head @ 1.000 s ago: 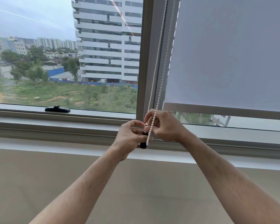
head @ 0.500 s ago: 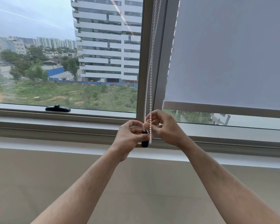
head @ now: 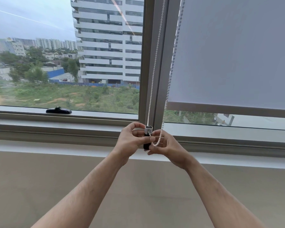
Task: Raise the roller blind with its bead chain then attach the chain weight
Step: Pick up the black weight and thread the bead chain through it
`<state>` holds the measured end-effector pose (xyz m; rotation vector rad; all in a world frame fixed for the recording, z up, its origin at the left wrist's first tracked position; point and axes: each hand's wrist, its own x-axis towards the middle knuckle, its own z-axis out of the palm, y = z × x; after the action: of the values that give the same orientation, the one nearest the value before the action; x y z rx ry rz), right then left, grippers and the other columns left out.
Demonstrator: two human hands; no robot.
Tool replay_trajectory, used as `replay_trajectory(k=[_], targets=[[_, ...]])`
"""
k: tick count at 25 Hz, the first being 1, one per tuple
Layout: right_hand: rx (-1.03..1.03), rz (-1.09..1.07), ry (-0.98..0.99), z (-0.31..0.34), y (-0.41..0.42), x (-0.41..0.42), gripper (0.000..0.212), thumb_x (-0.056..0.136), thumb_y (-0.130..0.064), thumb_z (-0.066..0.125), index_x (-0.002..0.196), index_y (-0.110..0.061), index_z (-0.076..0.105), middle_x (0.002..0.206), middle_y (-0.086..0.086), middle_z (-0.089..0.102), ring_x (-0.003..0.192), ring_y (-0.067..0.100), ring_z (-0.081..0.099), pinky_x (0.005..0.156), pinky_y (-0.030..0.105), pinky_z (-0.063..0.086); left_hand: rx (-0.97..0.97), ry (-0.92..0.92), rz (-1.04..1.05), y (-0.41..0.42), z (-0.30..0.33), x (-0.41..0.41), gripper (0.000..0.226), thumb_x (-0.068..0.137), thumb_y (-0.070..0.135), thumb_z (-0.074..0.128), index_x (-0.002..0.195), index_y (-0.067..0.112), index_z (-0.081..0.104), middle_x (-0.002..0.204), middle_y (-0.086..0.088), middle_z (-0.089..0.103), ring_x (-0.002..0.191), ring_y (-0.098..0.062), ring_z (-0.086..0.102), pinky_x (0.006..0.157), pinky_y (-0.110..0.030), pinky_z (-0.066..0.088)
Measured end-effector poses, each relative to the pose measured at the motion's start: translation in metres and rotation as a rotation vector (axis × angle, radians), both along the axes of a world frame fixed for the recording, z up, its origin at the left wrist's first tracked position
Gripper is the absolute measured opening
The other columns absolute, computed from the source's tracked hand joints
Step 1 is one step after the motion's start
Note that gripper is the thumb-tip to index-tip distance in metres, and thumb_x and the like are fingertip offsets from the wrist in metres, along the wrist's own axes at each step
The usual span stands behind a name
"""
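Chain weight [head: 147,137] between both hands

A black window handle [head: 58,110] is seen lying flat on the grey window ledge [head: 97,115], well to the left of the window's central post [head: 153,63].

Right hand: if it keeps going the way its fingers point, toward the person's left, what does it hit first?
Probably the chain weight: the right hand fingertips already sit at it, with the bead chain looped over them. The left hand lies just beyond. Depth is unclear.
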<state>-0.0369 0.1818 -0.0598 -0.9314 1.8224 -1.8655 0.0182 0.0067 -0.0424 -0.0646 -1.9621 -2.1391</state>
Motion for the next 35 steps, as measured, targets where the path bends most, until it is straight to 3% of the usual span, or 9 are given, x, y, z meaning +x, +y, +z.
replay_trajectory(k=[4,8,12,16,20,24,28,33,35], targets=[[-0.003,-0.123,0.052,-0.011,-0.008,0.003,0.041,0.078,-0.007,0.081,0.109,-0.014,0.055,0.088,0.004,0.075,0.082,0.019,0.071,0.083,0.036,0.058,-0.015,0.012,0.013,0.003,-0.003,0.002,0.051,0.063,0.006,0.090,0.105,0.010,0.061,0.086,-0.006,0.079,0.069,-0.015,0.072,0.061,-0.020,0.054],[0.012,-0.105,0.081,-0.019,-0.009,0.004,0.031,0.080,-0.005,0.078,0.106,-0.016,0.066,0.085,0.005,0.070,0.078,0.016,0.067,0.078,0.027,0.056,-0.066,0.024,0.010,0.001,-0.006,0.002,0.047,0.065,0.012,0.090,0.104,0.015,0.064,0.077,0.002,0.075,0.071,-0.011,0.070,0.067,-0.019,0.054],[0.064,-0.133,0.090,-0.031,-0.011,0.005,0.034,0.082,-0.001,0.076,0.113,-0.010,0.065,0.089,0.009,0.066,0.079,0.019,0.065,0.079,0.035,0.055,-0.052,-0.016,-0.018,-0.003,-0.007,-0.001,0.031,0.076,0.023,0.082,0.104,0.020,0.069,0.093,-0.003,0.078,0.084,-0.009,0.072,0.078,-0.022,0.048],[0.095,-0.150,0.055,-0.043,-0.009,0.009,0.031,0.081,-0.002,0.077,0.105,-0.017,0.067,0.092,0.008,0.069,0.081,0.020,0.068,0.080,0.035,0.057,-0.053,-0.046,0.040,-0.002,-0.013,-0.005,0.010,0.092,0.018,0.065,0.096,0.015,0.074,0.089,-0.001,0.077,0.078,-0.009,0.069,0.067,-0.022,0.050],[0.117,-0.162,0.039,-0.057,-0.009,0.014,0.032,0.082,-0.001,0.076,0.106,-0.019,0.067,0.093,0.009,0.069,0.081,0.019,0.069,0.081,0.038,0.058,-0.113,-0.062,0.095,-0.001,-0.019,-0.006,0.012,0.090,0.007,0.066,0.089,0.015,0.074,0.096,-0.014,0.076,0.080,-0.014,0.067,0.068,-0.022,0.052],[0.110,-0.184,0.023,-0.065,-0.008,0.016,0.031,0.084,0.000,0.074,0.105,-0.022,0.066,0.092,0.010,0.069,0.079,0.021,0.068,0.078,0.037,0.058,-0.181,-0.065,0.109,0.001,-0.029,-0.006,0.015,0.086,0.006,0.071,0.084,0.020,0.074,0.084,-0.002,0.075,0.076,-0.009,0.065,0.068,-0.021,0.050],[0.136,-0.193,0.008,-0.070,-0.008,0.017,0.032,0.085,0.001,0.073,0.107,-0.021,0.065,0.092,0.010,0.068,0.076,0.019,0.067,0.074,0.031,0.058,-0.217,-0.105,0.113,0.002,-0.039,-0.008,0.008,0.088,0.013,0.069,0.083,0.018,0.073,0.077,0.004,0.074,0.068,-0.004,0.066,0.066,-0.022,0.051],[0.149,-0.204,-0.043,-0.078,-0.007,0.018,0.028,0.087,0.003,0.071,0.109,-0.012,0.063,0.092,0.009,0.066,0.075,0.018,0.065,0.072,0.031,0.055,-0.228,-0.146,0.083,0.001,-0.044,-0.008,0.017,0.092,0.026,0.065,0.083,0.015,0.074,0.091,-0.013,0.077,0.080,-0.015,0.068,0.068,-0.028,0.051],[0.157,-0.214,-0.042,-0.078,-0.007,0.017,0.029,0.087,0.003,0.071,0.112,-0.010,0.063,0.092,0.008,0.066,0.075,0.017,0.064,0.073,0.030,0.054,-0.255,-0.142,0.073,0.001,-0.044,-0.009,0.017,0.092,0.027,0.065,0.086,0.014,0.074,0.093,-0.012,0.077,0.080,-0.014,0.068,0.069,-0.029,0.052]])
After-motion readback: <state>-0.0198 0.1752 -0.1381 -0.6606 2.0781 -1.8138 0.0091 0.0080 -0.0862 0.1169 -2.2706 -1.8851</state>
